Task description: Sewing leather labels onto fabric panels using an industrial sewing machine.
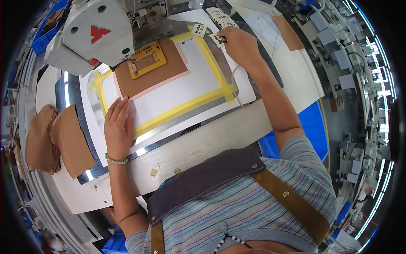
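Left hand [118, 122]: laid palm down, fingers extended and close together, fingertips at the lower left corner of a brown panel [148, 86]; grip open, nothing grasped. Bead bracelet [116, 161] on that wrist.

Right hand [240, 45]: reached to the upper right, thumb and forefinger drawn together at the edge of a white label [216, 40]. Could not tell whether this grip had hold of the label or only touched it. A second label [198, 30] lay just to the left; a fanned pile of labels [220, 17] lay just beyond the fingers.

Brown panel: flat on a white sheet [203, 76], partly beneath the head of a sewing machine [89, 34]. Pink strip [160, 89] along its visible edges. A yellow frame [161, 55] with a rectangular window lay on top of the panel, near the needle area. Yellow tape [177, 112] bordered the sheet on several sides.

Surroundings: two stacks of brown pieces, outer stack [40, 144] and inner stack [72, 142], overlapped at the left of the counter [211, 137]. Blue bin [313, 127] stood beyond its right side, near the right upper arm.
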`<state>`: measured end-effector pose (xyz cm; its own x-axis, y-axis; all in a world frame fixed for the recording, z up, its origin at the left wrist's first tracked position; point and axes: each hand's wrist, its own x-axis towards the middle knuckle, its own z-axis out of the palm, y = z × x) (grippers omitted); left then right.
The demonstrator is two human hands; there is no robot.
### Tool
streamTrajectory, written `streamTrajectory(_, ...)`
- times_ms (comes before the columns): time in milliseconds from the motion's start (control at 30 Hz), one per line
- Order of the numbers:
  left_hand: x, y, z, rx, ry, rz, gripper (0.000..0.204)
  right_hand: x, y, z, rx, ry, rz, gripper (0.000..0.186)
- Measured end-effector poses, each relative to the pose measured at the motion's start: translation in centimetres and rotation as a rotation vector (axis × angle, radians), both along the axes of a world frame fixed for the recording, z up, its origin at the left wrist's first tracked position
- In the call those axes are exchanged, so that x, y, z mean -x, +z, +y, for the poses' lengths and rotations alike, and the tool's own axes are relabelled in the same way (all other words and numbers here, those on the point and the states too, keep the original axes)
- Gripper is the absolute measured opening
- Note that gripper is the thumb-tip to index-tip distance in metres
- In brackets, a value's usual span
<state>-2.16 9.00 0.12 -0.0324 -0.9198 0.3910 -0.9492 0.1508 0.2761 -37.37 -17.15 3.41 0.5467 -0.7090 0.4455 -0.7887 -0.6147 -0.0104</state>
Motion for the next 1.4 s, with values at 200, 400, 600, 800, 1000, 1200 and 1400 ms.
streamTrajectory(200,-0.1,0.1,0.1,0.003,-0.013,0.003,0.039,-2.8,-0.9,1.1,-0.092,-0.205,0.19,0.017)
streamTrajectory(400,-0.1,0.6,0.4,-0.006,-0.01,-0.012,0.04,-2.1,-1.6,-0.6,-0.015,-0.136,0.191,0.016)
streamTrajectory(600,0.2,3.4,0.0,-0.03,-0.063,0.067,0.042,-6.1,1.0,1.2,-0.03,-0.01,-0.174,0.02)
streamTrajectory(800,0.8,4.3,-1.9,-0.042,-0.143,0.071,0.038,-14.7,-0.5,5.3,0.119,0.48,-0.114,0.018)
streamTrajectory(1000,0.7,2.3,-4.2,0.023,-0.161,0.009,0.051,-17.0,-2.5,5.3,0.194,0.579,0.073,0.015)
streamTrajectory(1200,0.8,1.4,-7.2,0.064,-0.176,-0.058,0.053,-16.2,-2.2,5.0,0.042,0.551,0.101,0.022)
streamTrajectory(1400,-0.1,0.1,-9.2,0.054,-0.185,-0.133,0.05,-13.3,-2.0,3.5,-0.049,0.59,0.079,0.033)
